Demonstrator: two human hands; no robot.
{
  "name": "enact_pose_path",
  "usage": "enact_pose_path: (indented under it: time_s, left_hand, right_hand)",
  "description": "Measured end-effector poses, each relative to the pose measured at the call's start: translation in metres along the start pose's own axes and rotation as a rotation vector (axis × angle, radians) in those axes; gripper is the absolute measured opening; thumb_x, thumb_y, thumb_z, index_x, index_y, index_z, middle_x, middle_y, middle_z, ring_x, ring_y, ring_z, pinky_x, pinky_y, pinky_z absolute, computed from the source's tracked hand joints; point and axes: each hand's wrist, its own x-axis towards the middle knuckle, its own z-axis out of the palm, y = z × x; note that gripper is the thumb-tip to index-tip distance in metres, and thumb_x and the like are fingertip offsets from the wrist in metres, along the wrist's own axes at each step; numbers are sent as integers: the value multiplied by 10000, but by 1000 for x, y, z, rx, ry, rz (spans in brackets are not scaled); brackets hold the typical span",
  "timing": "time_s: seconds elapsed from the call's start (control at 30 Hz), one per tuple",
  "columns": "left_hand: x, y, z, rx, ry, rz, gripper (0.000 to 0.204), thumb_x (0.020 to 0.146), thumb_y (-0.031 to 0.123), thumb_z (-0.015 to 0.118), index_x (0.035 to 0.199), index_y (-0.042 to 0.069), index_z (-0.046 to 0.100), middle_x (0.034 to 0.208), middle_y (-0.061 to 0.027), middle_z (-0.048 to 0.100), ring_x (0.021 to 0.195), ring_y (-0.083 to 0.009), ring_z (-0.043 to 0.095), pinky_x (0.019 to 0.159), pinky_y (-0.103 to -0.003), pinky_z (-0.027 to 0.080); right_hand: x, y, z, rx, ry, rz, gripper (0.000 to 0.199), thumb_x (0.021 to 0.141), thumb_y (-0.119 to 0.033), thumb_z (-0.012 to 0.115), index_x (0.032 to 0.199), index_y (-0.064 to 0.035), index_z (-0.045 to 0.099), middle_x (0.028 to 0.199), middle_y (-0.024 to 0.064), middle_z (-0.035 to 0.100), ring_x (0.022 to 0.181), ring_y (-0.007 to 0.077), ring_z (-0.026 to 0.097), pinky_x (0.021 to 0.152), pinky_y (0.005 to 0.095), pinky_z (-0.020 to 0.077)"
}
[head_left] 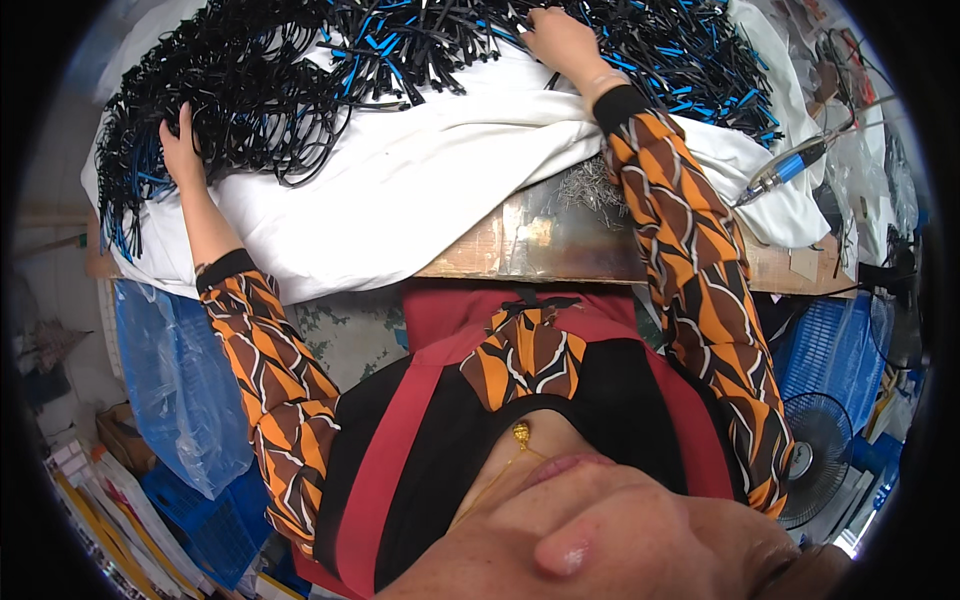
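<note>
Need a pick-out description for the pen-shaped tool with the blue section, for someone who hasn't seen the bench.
Start at the white cloth covering the wooden bench, heaped with black and blue cable ties. Follow the cloth to its edge beyond the right hand. There lies the tool: a slim silver barrel with a blue middle, the only rigid metal piece there.

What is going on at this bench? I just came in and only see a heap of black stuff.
A person leans over a wooden workbench with both hands on a big heap of black and blue straps lying on a white cloth. The left hand presses its near edge; the right hand rests further in. A blue-handled tool lies unused to the right.
</note>
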Motion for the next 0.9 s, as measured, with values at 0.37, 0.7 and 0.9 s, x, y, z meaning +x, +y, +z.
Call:
enact_pose_path:
  time_s: [0.37, 0.7, 0.9]
  left_hand:
    - [-36, -7, -15, 67, 103, -43, 732, 1012, 602, 487, 1395, -14, 583, 1352, -244, 645, 1250, -412, 608, 1053, -438, 461]
    - [-41, 192, -7, -184, 422, 575, 463, 942, 280, 725, 1156, -126, 671, 1074, -283, 723, 976, -390, 700, 915, -426, 540]
    - [-127, 440, 147, 40, -52, 1255, 422, 969, 303, 673, 1304, 53, 619, 1137, -145, 705, 957, -326, 704, 846, -421, 559]
  right_hand:
    - [4, 45, -72, -26, -60, 53, 234, 952, -219, 572, 1034, -29, 681, 927, 227, 725, 881, 415, 711, 814, 511, 552]
    - [7, 203, -118, 228, 423, 339, 220, 927, -174, 593, 1059, 1, 603, 960, 240, 694, 945, 426, 670, 850, 482, 525]
    - [57, 233, -33, -43, 73, 390, 341, 901, -275, 650, 1141, -38, 696, 1058, 220, 733, 1006, 400, 705, 877, 498, 558]
